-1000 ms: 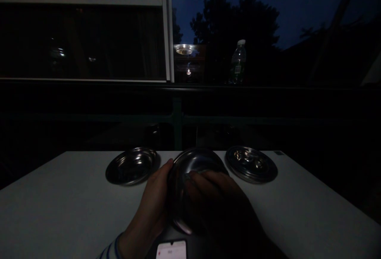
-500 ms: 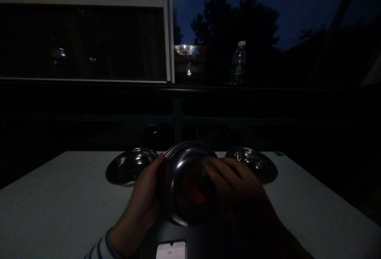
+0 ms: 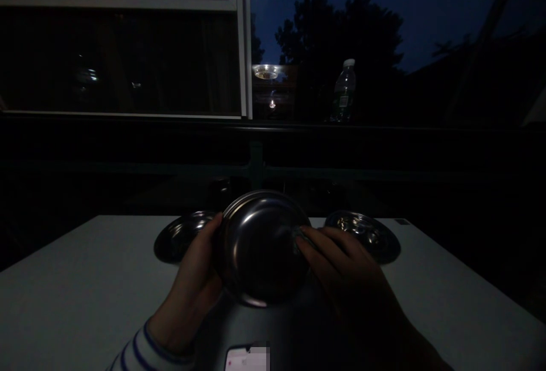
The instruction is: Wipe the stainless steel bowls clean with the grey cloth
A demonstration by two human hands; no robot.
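A round, shiny steel dish (image 3: 267, 251) is held up over the table, tilted with its broad face toward me. My left hand (image 3: 196, 274) grips its left rim, thumb along the edge. Against the right part of its surface press the fingertips of my right hand (image 3: 345, 263), closed on a small pale greenish wad (image 3: 300, 235). Most of that wad is hidden by the fingers, so its material is unclear. Behind my left hand lies another steel dish (image 3: 177, 240), partly covered. A third steel dish (image 3: 371, 237) rests beyond my right hand.
The white table (image 3: 85, 280) ends at a far edge before a dark railing and window frame (image 3: 245, 35). A lit phone (image 3: 241, 358) lies at the near edge. On the ledge stands a plastic bottle (image 3: 344, 92). The room is very dim.
The steel dish has risen and moved left, with its face turned more toward me. My right hand has gone from the dish's middle to its right side. The other dishes stayed put.
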